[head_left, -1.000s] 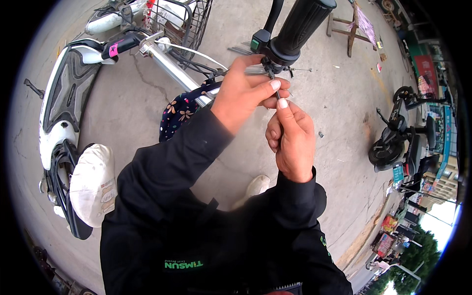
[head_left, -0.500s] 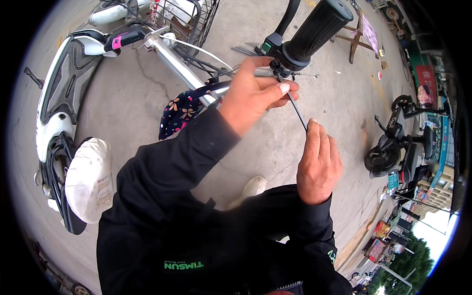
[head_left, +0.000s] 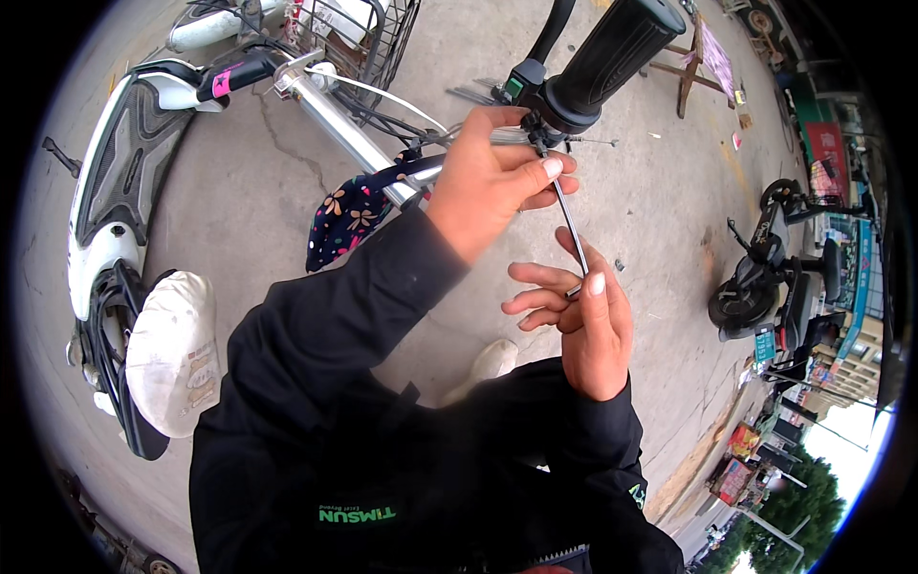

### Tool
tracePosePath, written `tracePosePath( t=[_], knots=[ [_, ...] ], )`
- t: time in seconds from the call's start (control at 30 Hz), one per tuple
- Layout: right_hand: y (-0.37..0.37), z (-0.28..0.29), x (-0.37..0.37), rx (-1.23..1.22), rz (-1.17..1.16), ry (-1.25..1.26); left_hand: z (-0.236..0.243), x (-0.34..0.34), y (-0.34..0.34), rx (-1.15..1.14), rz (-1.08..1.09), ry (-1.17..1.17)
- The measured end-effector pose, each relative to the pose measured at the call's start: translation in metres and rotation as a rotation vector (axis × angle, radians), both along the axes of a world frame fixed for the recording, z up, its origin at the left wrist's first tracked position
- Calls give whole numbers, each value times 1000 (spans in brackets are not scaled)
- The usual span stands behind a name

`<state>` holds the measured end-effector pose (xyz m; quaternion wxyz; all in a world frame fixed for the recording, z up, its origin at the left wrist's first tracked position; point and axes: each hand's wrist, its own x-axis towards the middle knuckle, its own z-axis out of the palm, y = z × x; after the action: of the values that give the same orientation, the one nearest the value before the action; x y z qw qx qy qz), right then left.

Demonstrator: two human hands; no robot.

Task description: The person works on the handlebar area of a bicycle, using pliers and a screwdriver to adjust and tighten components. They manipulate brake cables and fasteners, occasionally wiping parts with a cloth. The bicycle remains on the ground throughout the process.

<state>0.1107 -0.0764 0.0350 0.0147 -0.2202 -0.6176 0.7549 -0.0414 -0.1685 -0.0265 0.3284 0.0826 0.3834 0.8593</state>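
A slim metal hex key (head_left: 572, 220) runs up to the small dark clamp (head_left: 538, 129) beside a black handlebar grip (head_left: 617, 62). My left hand (head_left: 483, 187) is closed around the key's upper end, thumb on the shaft, fingers behind it near the clamp. Lower down, my right hand (head_left: 598, 335) holds the key's bent end between thumb and index finger, its other fingers spread to the left. Next to the grip are a black brake lever (head_left: 557, 33) and a switch with a green button (head_left: 518, 86). The key's tip is hidden at the clamp.
To the left lies a white-and-grey scooter body (head_left: 134, 163), with a white-covered seat (head_left: 172, 354). A silver steering tube (head_left: 339, 129), a wire basket (head_left: 387, 43) and a flowered cloth (head_left: 339, 215) sit nearer the middle. Another electric bike (head_left: 765, 268) stands right; a wooden stand (head_left: 688, 77) is behind.
My right hand has turned over and shifted slightly left, from fingers extended along the key to thumb and index finger at its bent end. My left hand has barely moved.
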Motion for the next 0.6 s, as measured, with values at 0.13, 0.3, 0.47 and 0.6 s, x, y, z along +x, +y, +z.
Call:
tracePosePath(
  t=[0.13,0.3,0.47,0.6],
  knots=[
    [-1,-6,2,1579,122,169,3,0,1,-37,26,54],
    [6,-15,-2,861,-152,115,0,0,0,-5,17,2],
    [20,-10,-2,-111,-104,-73,3,1,0,-19,17,15],
    [17,-24,4,1281,43,68,7,1,-1,-37,30,9]
  ],
)
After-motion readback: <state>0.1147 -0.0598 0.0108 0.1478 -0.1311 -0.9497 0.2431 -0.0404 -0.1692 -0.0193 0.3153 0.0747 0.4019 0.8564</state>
